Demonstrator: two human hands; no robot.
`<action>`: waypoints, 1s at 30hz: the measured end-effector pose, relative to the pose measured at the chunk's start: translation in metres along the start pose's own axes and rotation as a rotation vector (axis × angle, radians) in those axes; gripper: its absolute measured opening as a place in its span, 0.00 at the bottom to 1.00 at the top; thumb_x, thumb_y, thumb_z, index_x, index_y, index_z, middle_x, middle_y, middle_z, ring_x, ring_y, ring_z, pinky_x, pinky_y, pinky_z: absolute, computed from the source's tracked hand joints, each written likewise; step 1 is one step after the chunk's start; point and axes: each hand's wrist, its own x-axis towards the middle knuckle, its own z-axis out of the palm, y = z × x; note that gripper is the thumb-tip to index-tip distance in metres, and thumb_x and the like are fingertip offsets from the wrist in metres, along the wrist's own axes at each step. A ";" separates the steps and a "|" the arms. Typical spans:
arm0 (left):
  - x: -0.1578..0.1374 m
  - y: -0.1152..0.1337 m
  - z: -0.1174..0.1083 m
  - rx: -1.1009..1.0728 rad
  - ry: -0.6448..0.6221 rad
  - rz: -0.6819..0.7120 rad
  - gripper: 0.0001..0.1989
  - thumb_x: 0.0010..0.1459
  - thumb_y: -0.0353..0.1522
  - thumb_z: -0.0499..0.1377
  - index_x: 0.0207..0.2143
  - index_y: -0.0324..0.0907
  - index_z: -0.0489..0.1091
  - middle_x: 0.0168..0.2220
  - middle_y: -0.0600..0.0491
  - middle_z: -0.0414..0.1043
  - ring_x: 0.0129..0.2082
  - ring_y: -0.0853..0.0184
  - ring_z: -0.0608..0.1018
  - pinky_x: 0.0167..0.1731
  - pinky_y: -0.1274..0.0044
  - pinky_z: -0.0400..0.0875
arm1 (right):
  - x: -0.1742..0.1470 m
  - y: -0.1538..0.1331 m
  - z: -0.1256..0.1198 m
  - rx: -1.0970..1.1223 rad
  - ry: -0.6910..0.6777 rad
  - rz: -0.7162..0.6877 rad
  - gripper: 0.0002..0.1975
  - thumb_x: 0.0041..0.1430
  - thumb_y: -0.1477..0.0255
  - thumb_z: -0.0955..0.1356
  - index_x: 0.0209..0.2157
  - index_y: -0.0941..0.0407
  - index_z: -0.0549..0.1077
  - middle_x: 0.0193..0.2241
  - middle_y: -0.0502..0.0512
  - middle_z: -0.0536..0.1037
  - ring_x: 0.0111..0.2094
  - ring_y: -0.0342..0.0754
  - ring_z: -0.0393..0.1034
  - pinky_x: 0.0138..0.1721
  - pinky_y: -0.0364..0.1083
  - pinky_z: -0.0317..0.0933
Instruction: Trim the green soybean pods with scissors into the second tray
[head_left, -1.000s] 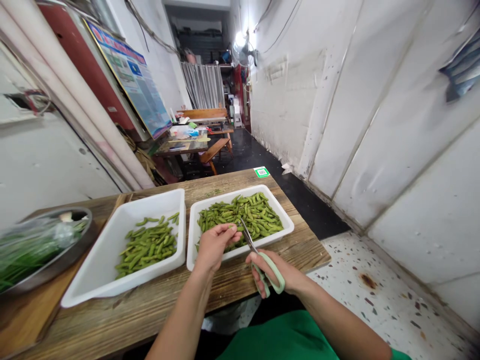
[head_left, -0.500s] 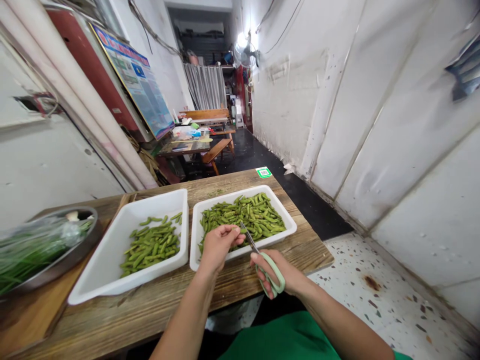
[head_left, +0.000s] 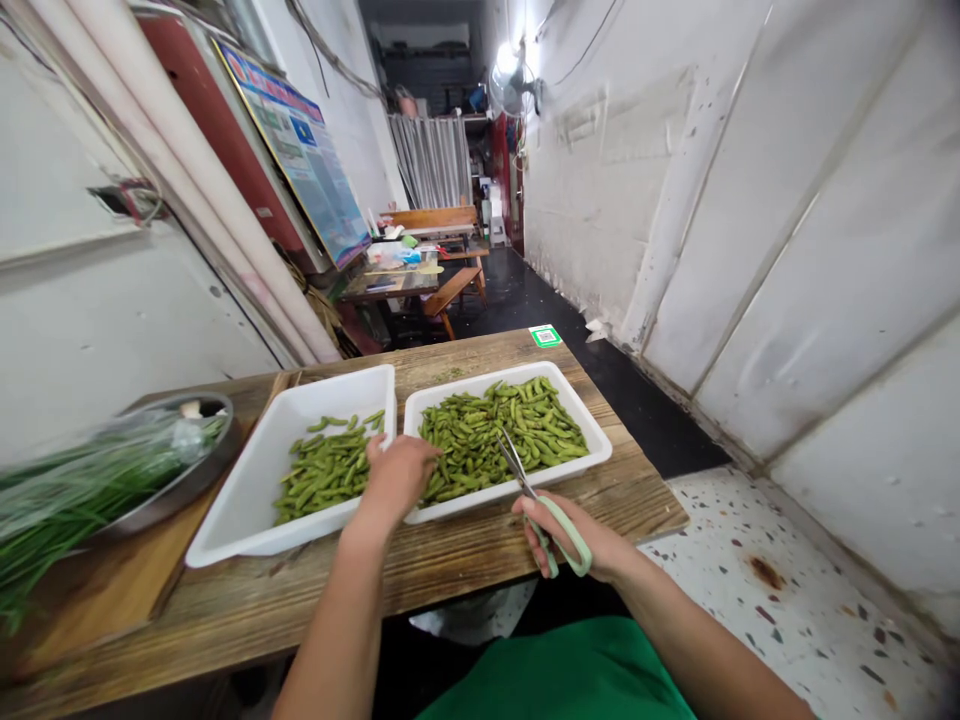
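Note:
My left hand (head_left: 399, 472) is over the rims between the two trays, back of the hand toward me. Its thumb is at the left tray and its fingers stretch apart toward the right; no pod shows in it, though its underside is hidden. My right hand (head_left: 559, 530) grips scissors (head_left: 516, 462) by pale green handles, the blades parted and pointing over the right tray. That white tray (head_left: 606, 445) holds a broad heap of green edamame pods (head_left: 487, 435). In the left white tray (head_left: 247, 480), a smaller pile of pods (head_left: 326, 470) lies toward the right side.
Both trays stand on a wooden table (head_left: 450, 560). At the left, a metal bowl (head_left: 217, 455) with bagged green stalks (head_left: 112, 490) sits on a wooden board (head_left: 142, 590). A green QR-code card (head_left: 546, 336) lies at the far corner. Beyond are another table and wooden benches (head_left: 454, 290).
My left hand has moved left from the scissor tips to the gap between the trays, and the pod it pinched no longer shows. The scissor blades are spread wider. The view has shifted slightly left.

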 end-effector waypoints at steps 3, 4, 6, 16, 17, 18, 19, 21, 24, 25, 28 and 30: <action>0.011 0.008 0.013 0.011 -0.211 0.098 0.16 0.47 0.24 0.52 0.32 0.48 0.75 0.38 0.48 0.74 0.44 0.56 0.69 0.51 0.54 0.39 | -0.002 -0.001 0.000 -0.027 -0.012 -0.013 0.23 0.51 0.50 0.63 0.34 0.57 0.63 0.19 0.44 0.64 0.15 0.37 0.59 0.15 0.38 0.57; 0.013 0.009 0.014 0.028 -0.241 0.094 0.16 0.46 0.23 0.52 0.32 0.47 0.75 0.38 0.46 0.73 0.44 0.55 0.69 0.50 0.53 0.41 | -0.003 -0.001 -0.001 -0.031 -0.021 -0.016 0.23 0.51 0.50 0.63 0.33 0.57 0.62 0.19 0.44 0.64 0.15 0.37 0.59 0.15 0.38 0.58; 0.018 0.008 0.014 0.066 -0.270 0.082 0.15 0.46 0.24 0.53 0.32 0.47 0.75 0.38 0.44 0.72 0.44 0.52 0.68 0.48 0.52 0.44 | -0.005 -0.002 -0.001 -0.038 -0.031 -0.015 0.23 0.51 0.50 0.63 0.32 0.57 0.62 0.19 0.44 0.63 0.15 0.37 0.59 0.15 0.39 0.58; 0.023 0.009 0.005 0.154 -0.227 0.128 0.10 0.46 0.26 0.55 0.27 0.43 0.75 0.34 0.43 0.72 0.43 0.52 0.68 0.46 0.55 0.49 | -0.005 -0.002 -0.002 -0.108 -0.032 -0.031 0.22 0.52 0.50 0.62 0.28 0.56 0.60 0.20 0.44 0.63 0.14 0.36 0.59 0.14 0.37 0.56; 0.023 0.010 0.004 0.108 -0.185 0.112 0.09 0.46 0.27 0.55 0.26 0.43 0.75 0.34 0.43 0.72 0.43 0.52 0.69 0.46 0.57 0.51 | -0.005 -0.002 -0.002 -0.107 -0.033 -0.033 0.22 0.52 0.50 0.62 0.29 0.56 0.60 0.20 0.44 0.63 0.15 0.36 0.59 0.14 0.37 0.56; 0.023 0.013 0.004 0.029 -0.137 0.092 0.09 0.47 0.29 0.55 0.28 0.44 0.76 0.34 0.44 0.73 0.42 0.54 0.69 0.46 0.60 0.53 | -0.004 -0.002 -0.002 -0.106 -0.032 -0.036 0.21 0.52 0.51 0.62 0.30 0.56 0.60 0.20 0.44 0.63 0.15 0.36 0.59 0.14 0.37 0.56; 0.023 0.015 0.004 -0.081 -0.090 0.065 0.09 0.48 0.31 0.55 0.30 0.45 0.75 0.34 0.46 0.74 0.41 0.56 0.70 0.45 0.63 0.56 | -0.003 -0.002 -0.001 -0.109 -0.031 -0.038 0.21 0.53 0.51 0.62 0.30 0.56 0.60 0.20 0.44 0.63 0.15 0.36 0.59 0.14 0.37 0.57; 0.021 0.024 0.006 -0.356 -0.018 -0.001 0.11 0.50 0.36 0.55 0.34 0.44 0.75 0.33 0.48 0.75 0.36 0.60 0.73 0.40 0.70 0.62 | -0.001 -0.002 0.000 -0.125 -0.029 -0.040 0.21 0.53 0.51 0.61 0.30 0.56 0.60 0.19 0.43 0.63 0.15 0.36 0.59 0.15 0.37 0.57; 0.015 0.042 0.017 -0.698 0.034 -0.088 0.15 0.47 0.40 0.58 0.34 0.41 0.74 0.28 0.51 0.75 0.28 0.64 0.74 0.31 0.76 0.65 | 0.001 -0.005 0.001 -0.160 -0.021 -0.042 0.22 0.53 0.50 0.60 0.29 0.56 0.59 0.18 0.43 0.62 0.14 0.36 0.58 0.15 0.37 0.58; 0.013 0.047 0.021 -0.756 0.044 -0.106 0.15 0.46 0.41 0.59 0.33 0.41 0.74 0.27 0.51 0.75 0.28 0.64 0.74 0.30 0.76 0.65 | 0.001 -0.007 0.002 -0.169 -0.019 -0.043 0.22 0.53 0.49 0.61 0.28 0.56 0.59 0.18 0.43 0.62 0.14 0.36 0.58 0.15 0.37 0.58; 0.008 0.060 0.029 -0.822 0.048 -0.120 0.15 0.44 0.41 0.60 0.31 0.40 0.74 0.26 0.52 0.75 0.27 0.65 0.73 0.28 0.77 0.65 | 0.000 -0.012 0.003 -0.190 -0.011 -0.052 0.23 0.52 0.49 0.61 0.27 0.57 0.59 0.17 0.42 0.62 0.14 0.35 0.58 0.15 0.37 0.57; 0.006 0.064 0.029 -0.828 0.033 -0.093 0.14 0.46 0.41 0.59 0.31 0.40 0.74 0.27 0.53 0.75 0.27 0.66 0.73 0.28 0.78 0.65 | -0.001 -0.014 0.004 -0.185 0.002 -0.054 0.23 0.52 0.49 0.61 0.28 0.57 0.60 0.17 0.42 0.62 0.13 0.35 0.57 0.14 0.37 0.57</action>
